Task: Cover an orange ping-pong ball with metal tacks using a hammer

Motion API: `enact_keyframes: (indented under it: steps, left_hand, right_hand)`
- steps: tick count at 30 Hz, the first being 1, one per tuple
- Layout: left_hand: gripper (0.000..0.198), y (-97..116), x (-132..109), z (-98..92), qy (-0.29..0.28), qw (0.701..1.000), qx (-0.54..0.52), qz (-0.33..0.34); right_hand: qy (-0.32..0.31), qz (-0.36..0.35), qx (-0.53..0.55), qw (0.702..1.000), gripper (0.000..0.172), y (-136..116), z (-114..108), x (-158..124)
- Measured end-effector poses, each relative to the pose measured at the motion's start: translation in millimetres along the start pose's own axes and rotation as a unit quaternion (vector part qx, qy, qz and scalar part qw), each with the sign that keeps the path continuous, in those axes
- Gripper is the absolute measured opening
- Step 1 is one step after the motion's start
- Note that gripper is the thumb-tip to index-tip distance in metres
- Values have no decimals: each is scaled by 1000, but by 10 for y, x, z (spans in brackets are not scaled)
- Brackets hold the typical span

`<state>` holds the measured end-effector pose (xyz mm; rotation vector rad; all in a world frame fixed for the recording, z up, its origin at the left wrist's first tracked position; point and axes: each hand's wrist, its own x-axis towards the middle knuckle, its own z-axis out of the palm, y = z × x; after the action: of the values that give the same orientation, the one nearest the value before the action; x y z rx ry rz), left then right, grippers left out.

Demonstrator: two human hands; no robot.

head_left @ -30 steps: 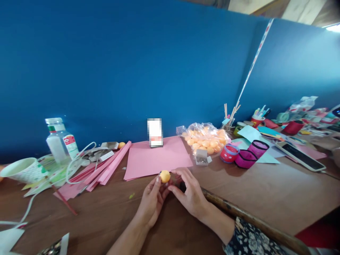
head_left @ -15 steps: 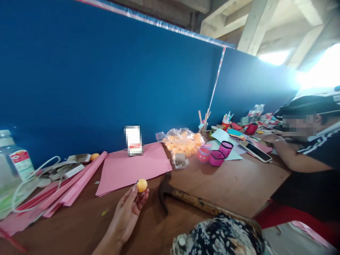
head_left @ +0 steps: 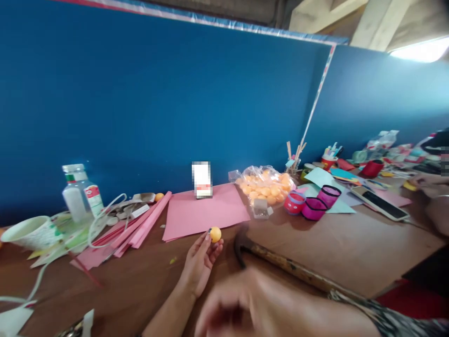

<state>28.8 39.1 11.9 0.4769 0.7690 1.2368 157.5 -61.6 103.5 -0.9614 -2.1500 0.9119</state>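
Note:
My left hand (head_left: 202, 262) holds a yellow-orange ping-pong ball (head_left: 216, 235) between thumb and fingers, with a small dark spot near the thumb tip. In the foreground, my right hand (head_left: 242, 299) is blurred by motion, its fingers bent downward; whether they hold anything does not show. A claw hammer (head_left: 286, 264) with a worn wooden handle lies on the brown table (head_left: 336, 243), partly behind the right hand and forearm. Beyond the ball is a stack of pink paper (head_left: 210, 210), with a pixelated upright phone-like object (head_left: 202, 180) at its back edge.
A clear bag of orange balls (head_left: 265, 187) and a small box of metal bits (head_left: 261, 209) sit behind the hammer. Purple mesh cups (head_left: 315, 209) and a phone (head_left: 379, 203) lie to the right. Pink strips, a bottle (head_left: 75, 196) and a paper cup (head_left: 33, 232) occupy the left.
The view has turned left, so the table's things appear farther right. My right hand has come in from the lower right, where only a patterned sleeve showed. The left hand still holds the ball.

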Motion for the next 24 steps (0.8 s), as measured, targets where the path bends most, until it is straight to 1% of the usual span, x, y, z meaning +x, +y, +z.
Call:
enact_keyframes:
  steps: [1,3,4,6,9,11,13,16,18,19,21,23,24]
  left_hand:
    - [23,2,2,1,10,1000,1,-7]
    - [24,4,7,1,-1,1000,-6,-10]
    - [24,5,10,0,-3,1000,-8,-9]
    - [24,11,15,1,0,1000,6,0]
    - [28,26,12,6,2,1000,21,1]
    - [33,36,5,11,-10,1000,23,-1]
    - [38,40,-1,14,-17,1000,23,2]
    - [40,32,2,13,-18,1000,22,7]
    - [42,18,9,9,-21,1000,21,8]
    - [43,10,11,6,-25,999,22,8]
    - [45,-8,10,1,-35,999,30,11]
    - [48,-26,1,-2,-45,998,45,20]
    - [51,-34,-4,-2,-49,997,56,25]
  right_hand:
    - [6,14,2,1000,18,96,-110,72]
    - [72,69,17,995,12,319,-287,168]
    - [95,91,14,991,10,435,-348,187]
    - [123,120,5,985,9,644,-419,182]
    - [137,138,-10,981,9,853,-461,126]
    - [139,144,-39,979,10,924,-496,82]
    - [141,147,-109,973,10,967,-549,27]
    - [144,140,-257,945,16,1030,-619,-92]
    - [133,151,-322,925,23,1085,-626,-185]
    - [121,165,-336,919,25,1115,-614,-230]
    - [87,192,-337,917,32,1176,-568,-304]
    - [59,200,-328,921,44,1237,-510,-351]
    - [51,200,-327,922,46,1265,-484,-363]
